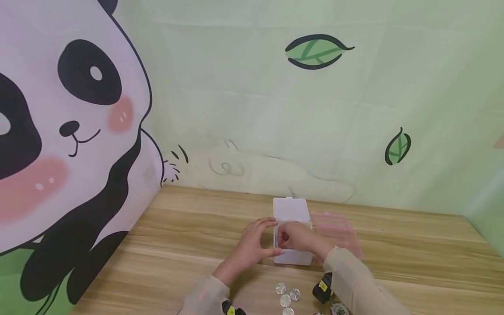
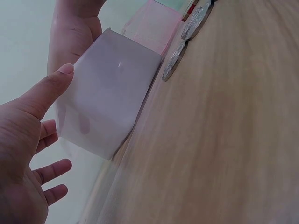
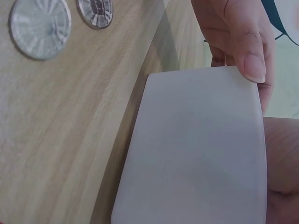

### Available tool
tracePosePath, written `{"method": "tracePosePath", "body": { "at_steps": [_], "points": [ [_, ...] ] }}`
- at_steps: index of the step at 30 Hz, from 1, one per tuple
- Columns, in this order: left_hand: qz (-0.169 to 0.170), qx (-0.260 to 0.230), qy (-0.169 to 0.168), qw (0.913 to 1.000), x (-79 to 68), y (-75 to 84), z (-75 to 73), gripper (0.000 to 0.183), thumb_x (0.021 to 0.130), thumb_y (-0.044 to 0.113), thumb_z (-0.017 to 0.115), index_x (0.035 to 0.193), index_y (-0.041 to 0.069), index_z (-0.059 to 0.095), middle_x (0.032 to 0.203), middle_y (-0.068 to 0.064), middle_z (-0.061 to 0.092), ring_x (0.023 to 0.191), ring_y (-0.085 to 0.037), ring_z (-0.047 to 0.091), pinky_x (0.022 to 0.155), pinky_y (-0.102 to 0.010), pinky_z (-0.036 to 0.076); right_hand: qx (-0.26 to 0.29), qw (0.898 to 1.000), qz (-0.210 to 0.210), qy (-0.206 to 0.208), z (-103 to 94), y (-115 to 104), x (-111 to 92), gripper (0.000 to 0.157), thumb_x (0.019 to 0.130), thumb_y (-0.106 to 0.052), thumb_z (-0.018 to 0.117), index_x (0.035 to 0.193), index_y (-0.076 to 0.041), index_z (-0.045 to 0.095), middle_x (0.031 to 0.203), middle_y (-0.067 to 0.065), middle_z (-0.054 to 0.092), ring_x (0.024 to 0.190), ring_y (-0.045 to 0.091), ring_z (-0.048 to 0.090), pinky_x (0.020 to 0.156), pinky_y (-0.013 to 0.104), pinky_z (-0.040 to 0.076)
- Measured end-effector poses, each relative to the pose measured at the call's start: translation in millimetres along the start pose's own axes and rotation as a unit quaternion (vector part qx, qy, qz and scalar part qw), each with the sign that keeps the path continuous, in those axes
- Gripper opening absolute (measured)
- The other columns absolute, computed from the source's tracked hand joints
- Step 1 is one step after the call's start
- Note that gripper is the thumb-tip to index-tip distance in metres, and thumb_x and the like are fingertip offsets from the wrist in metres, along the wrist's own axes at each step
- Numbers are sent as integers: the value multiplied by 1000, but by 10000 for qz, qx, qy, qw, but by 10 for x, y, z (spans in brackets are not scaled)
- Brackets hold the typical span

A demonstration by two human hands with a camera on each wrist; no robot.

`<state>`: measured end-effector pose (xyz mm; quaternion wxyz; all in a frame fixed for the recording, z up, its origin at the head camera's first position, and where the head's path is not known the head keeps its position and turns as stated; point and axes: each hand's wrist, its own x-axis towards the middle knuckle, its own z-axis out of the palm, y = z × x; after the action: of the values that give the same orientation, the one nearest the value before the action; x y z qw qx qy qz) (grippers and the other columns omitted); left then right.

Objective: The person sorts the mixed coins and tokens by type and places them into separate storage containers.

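A white plastic box point(image 1: 293, 257) with its lid point(image 1: 290, 209) raised stands on the wooden table. My left hand point(image 1: 252, 243) holds it at the left side, thumb at the near corner and index finger by the back edge. In the left wrist view the thumb point(image 2: 53, 88) touches the box's upper edge while other fingers spread beyond it. My right hand point(image 1: 301, 238) reaches into the box from above, fingers bent down inside. The box wall hides those fingertips in both wrist views, so I cannot tell what they hold.
Several silvery round discs point(image 1: 285, 300) with a radial pattern lie in front of the box. A translucent pink box point(image 1: 340, 232) is close on its right, partly behind my right forearm. Near my right sleeve lies a patterned chip point(image 1: 339, 309). A printed cloth point(image 1: 244, 109) backs the table.
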<state>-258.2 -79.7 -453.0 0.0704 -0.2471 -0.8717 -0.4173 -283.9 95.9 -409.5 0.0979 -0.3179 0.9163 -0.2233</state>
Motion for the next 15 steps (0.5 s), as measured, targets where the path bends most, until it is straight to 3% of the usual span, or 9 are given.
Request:
{"method": "tracePosePath", "body": {
  "at_steps": [15],
  "points": [
    [14, -14, -11, 10000, 6, -14, 20, 70, 74, 35, 81, 133, 9, 53, 143, -7, 50, 136, -29, 42, 112, -57, 28, -197, 9992, 274, 213, -4, -6, -28, 11, 77, -2, 72, 74, -7, 62, 66, -3, 58, 64, 7, 47, 60, 19, 40]
  ]
}}
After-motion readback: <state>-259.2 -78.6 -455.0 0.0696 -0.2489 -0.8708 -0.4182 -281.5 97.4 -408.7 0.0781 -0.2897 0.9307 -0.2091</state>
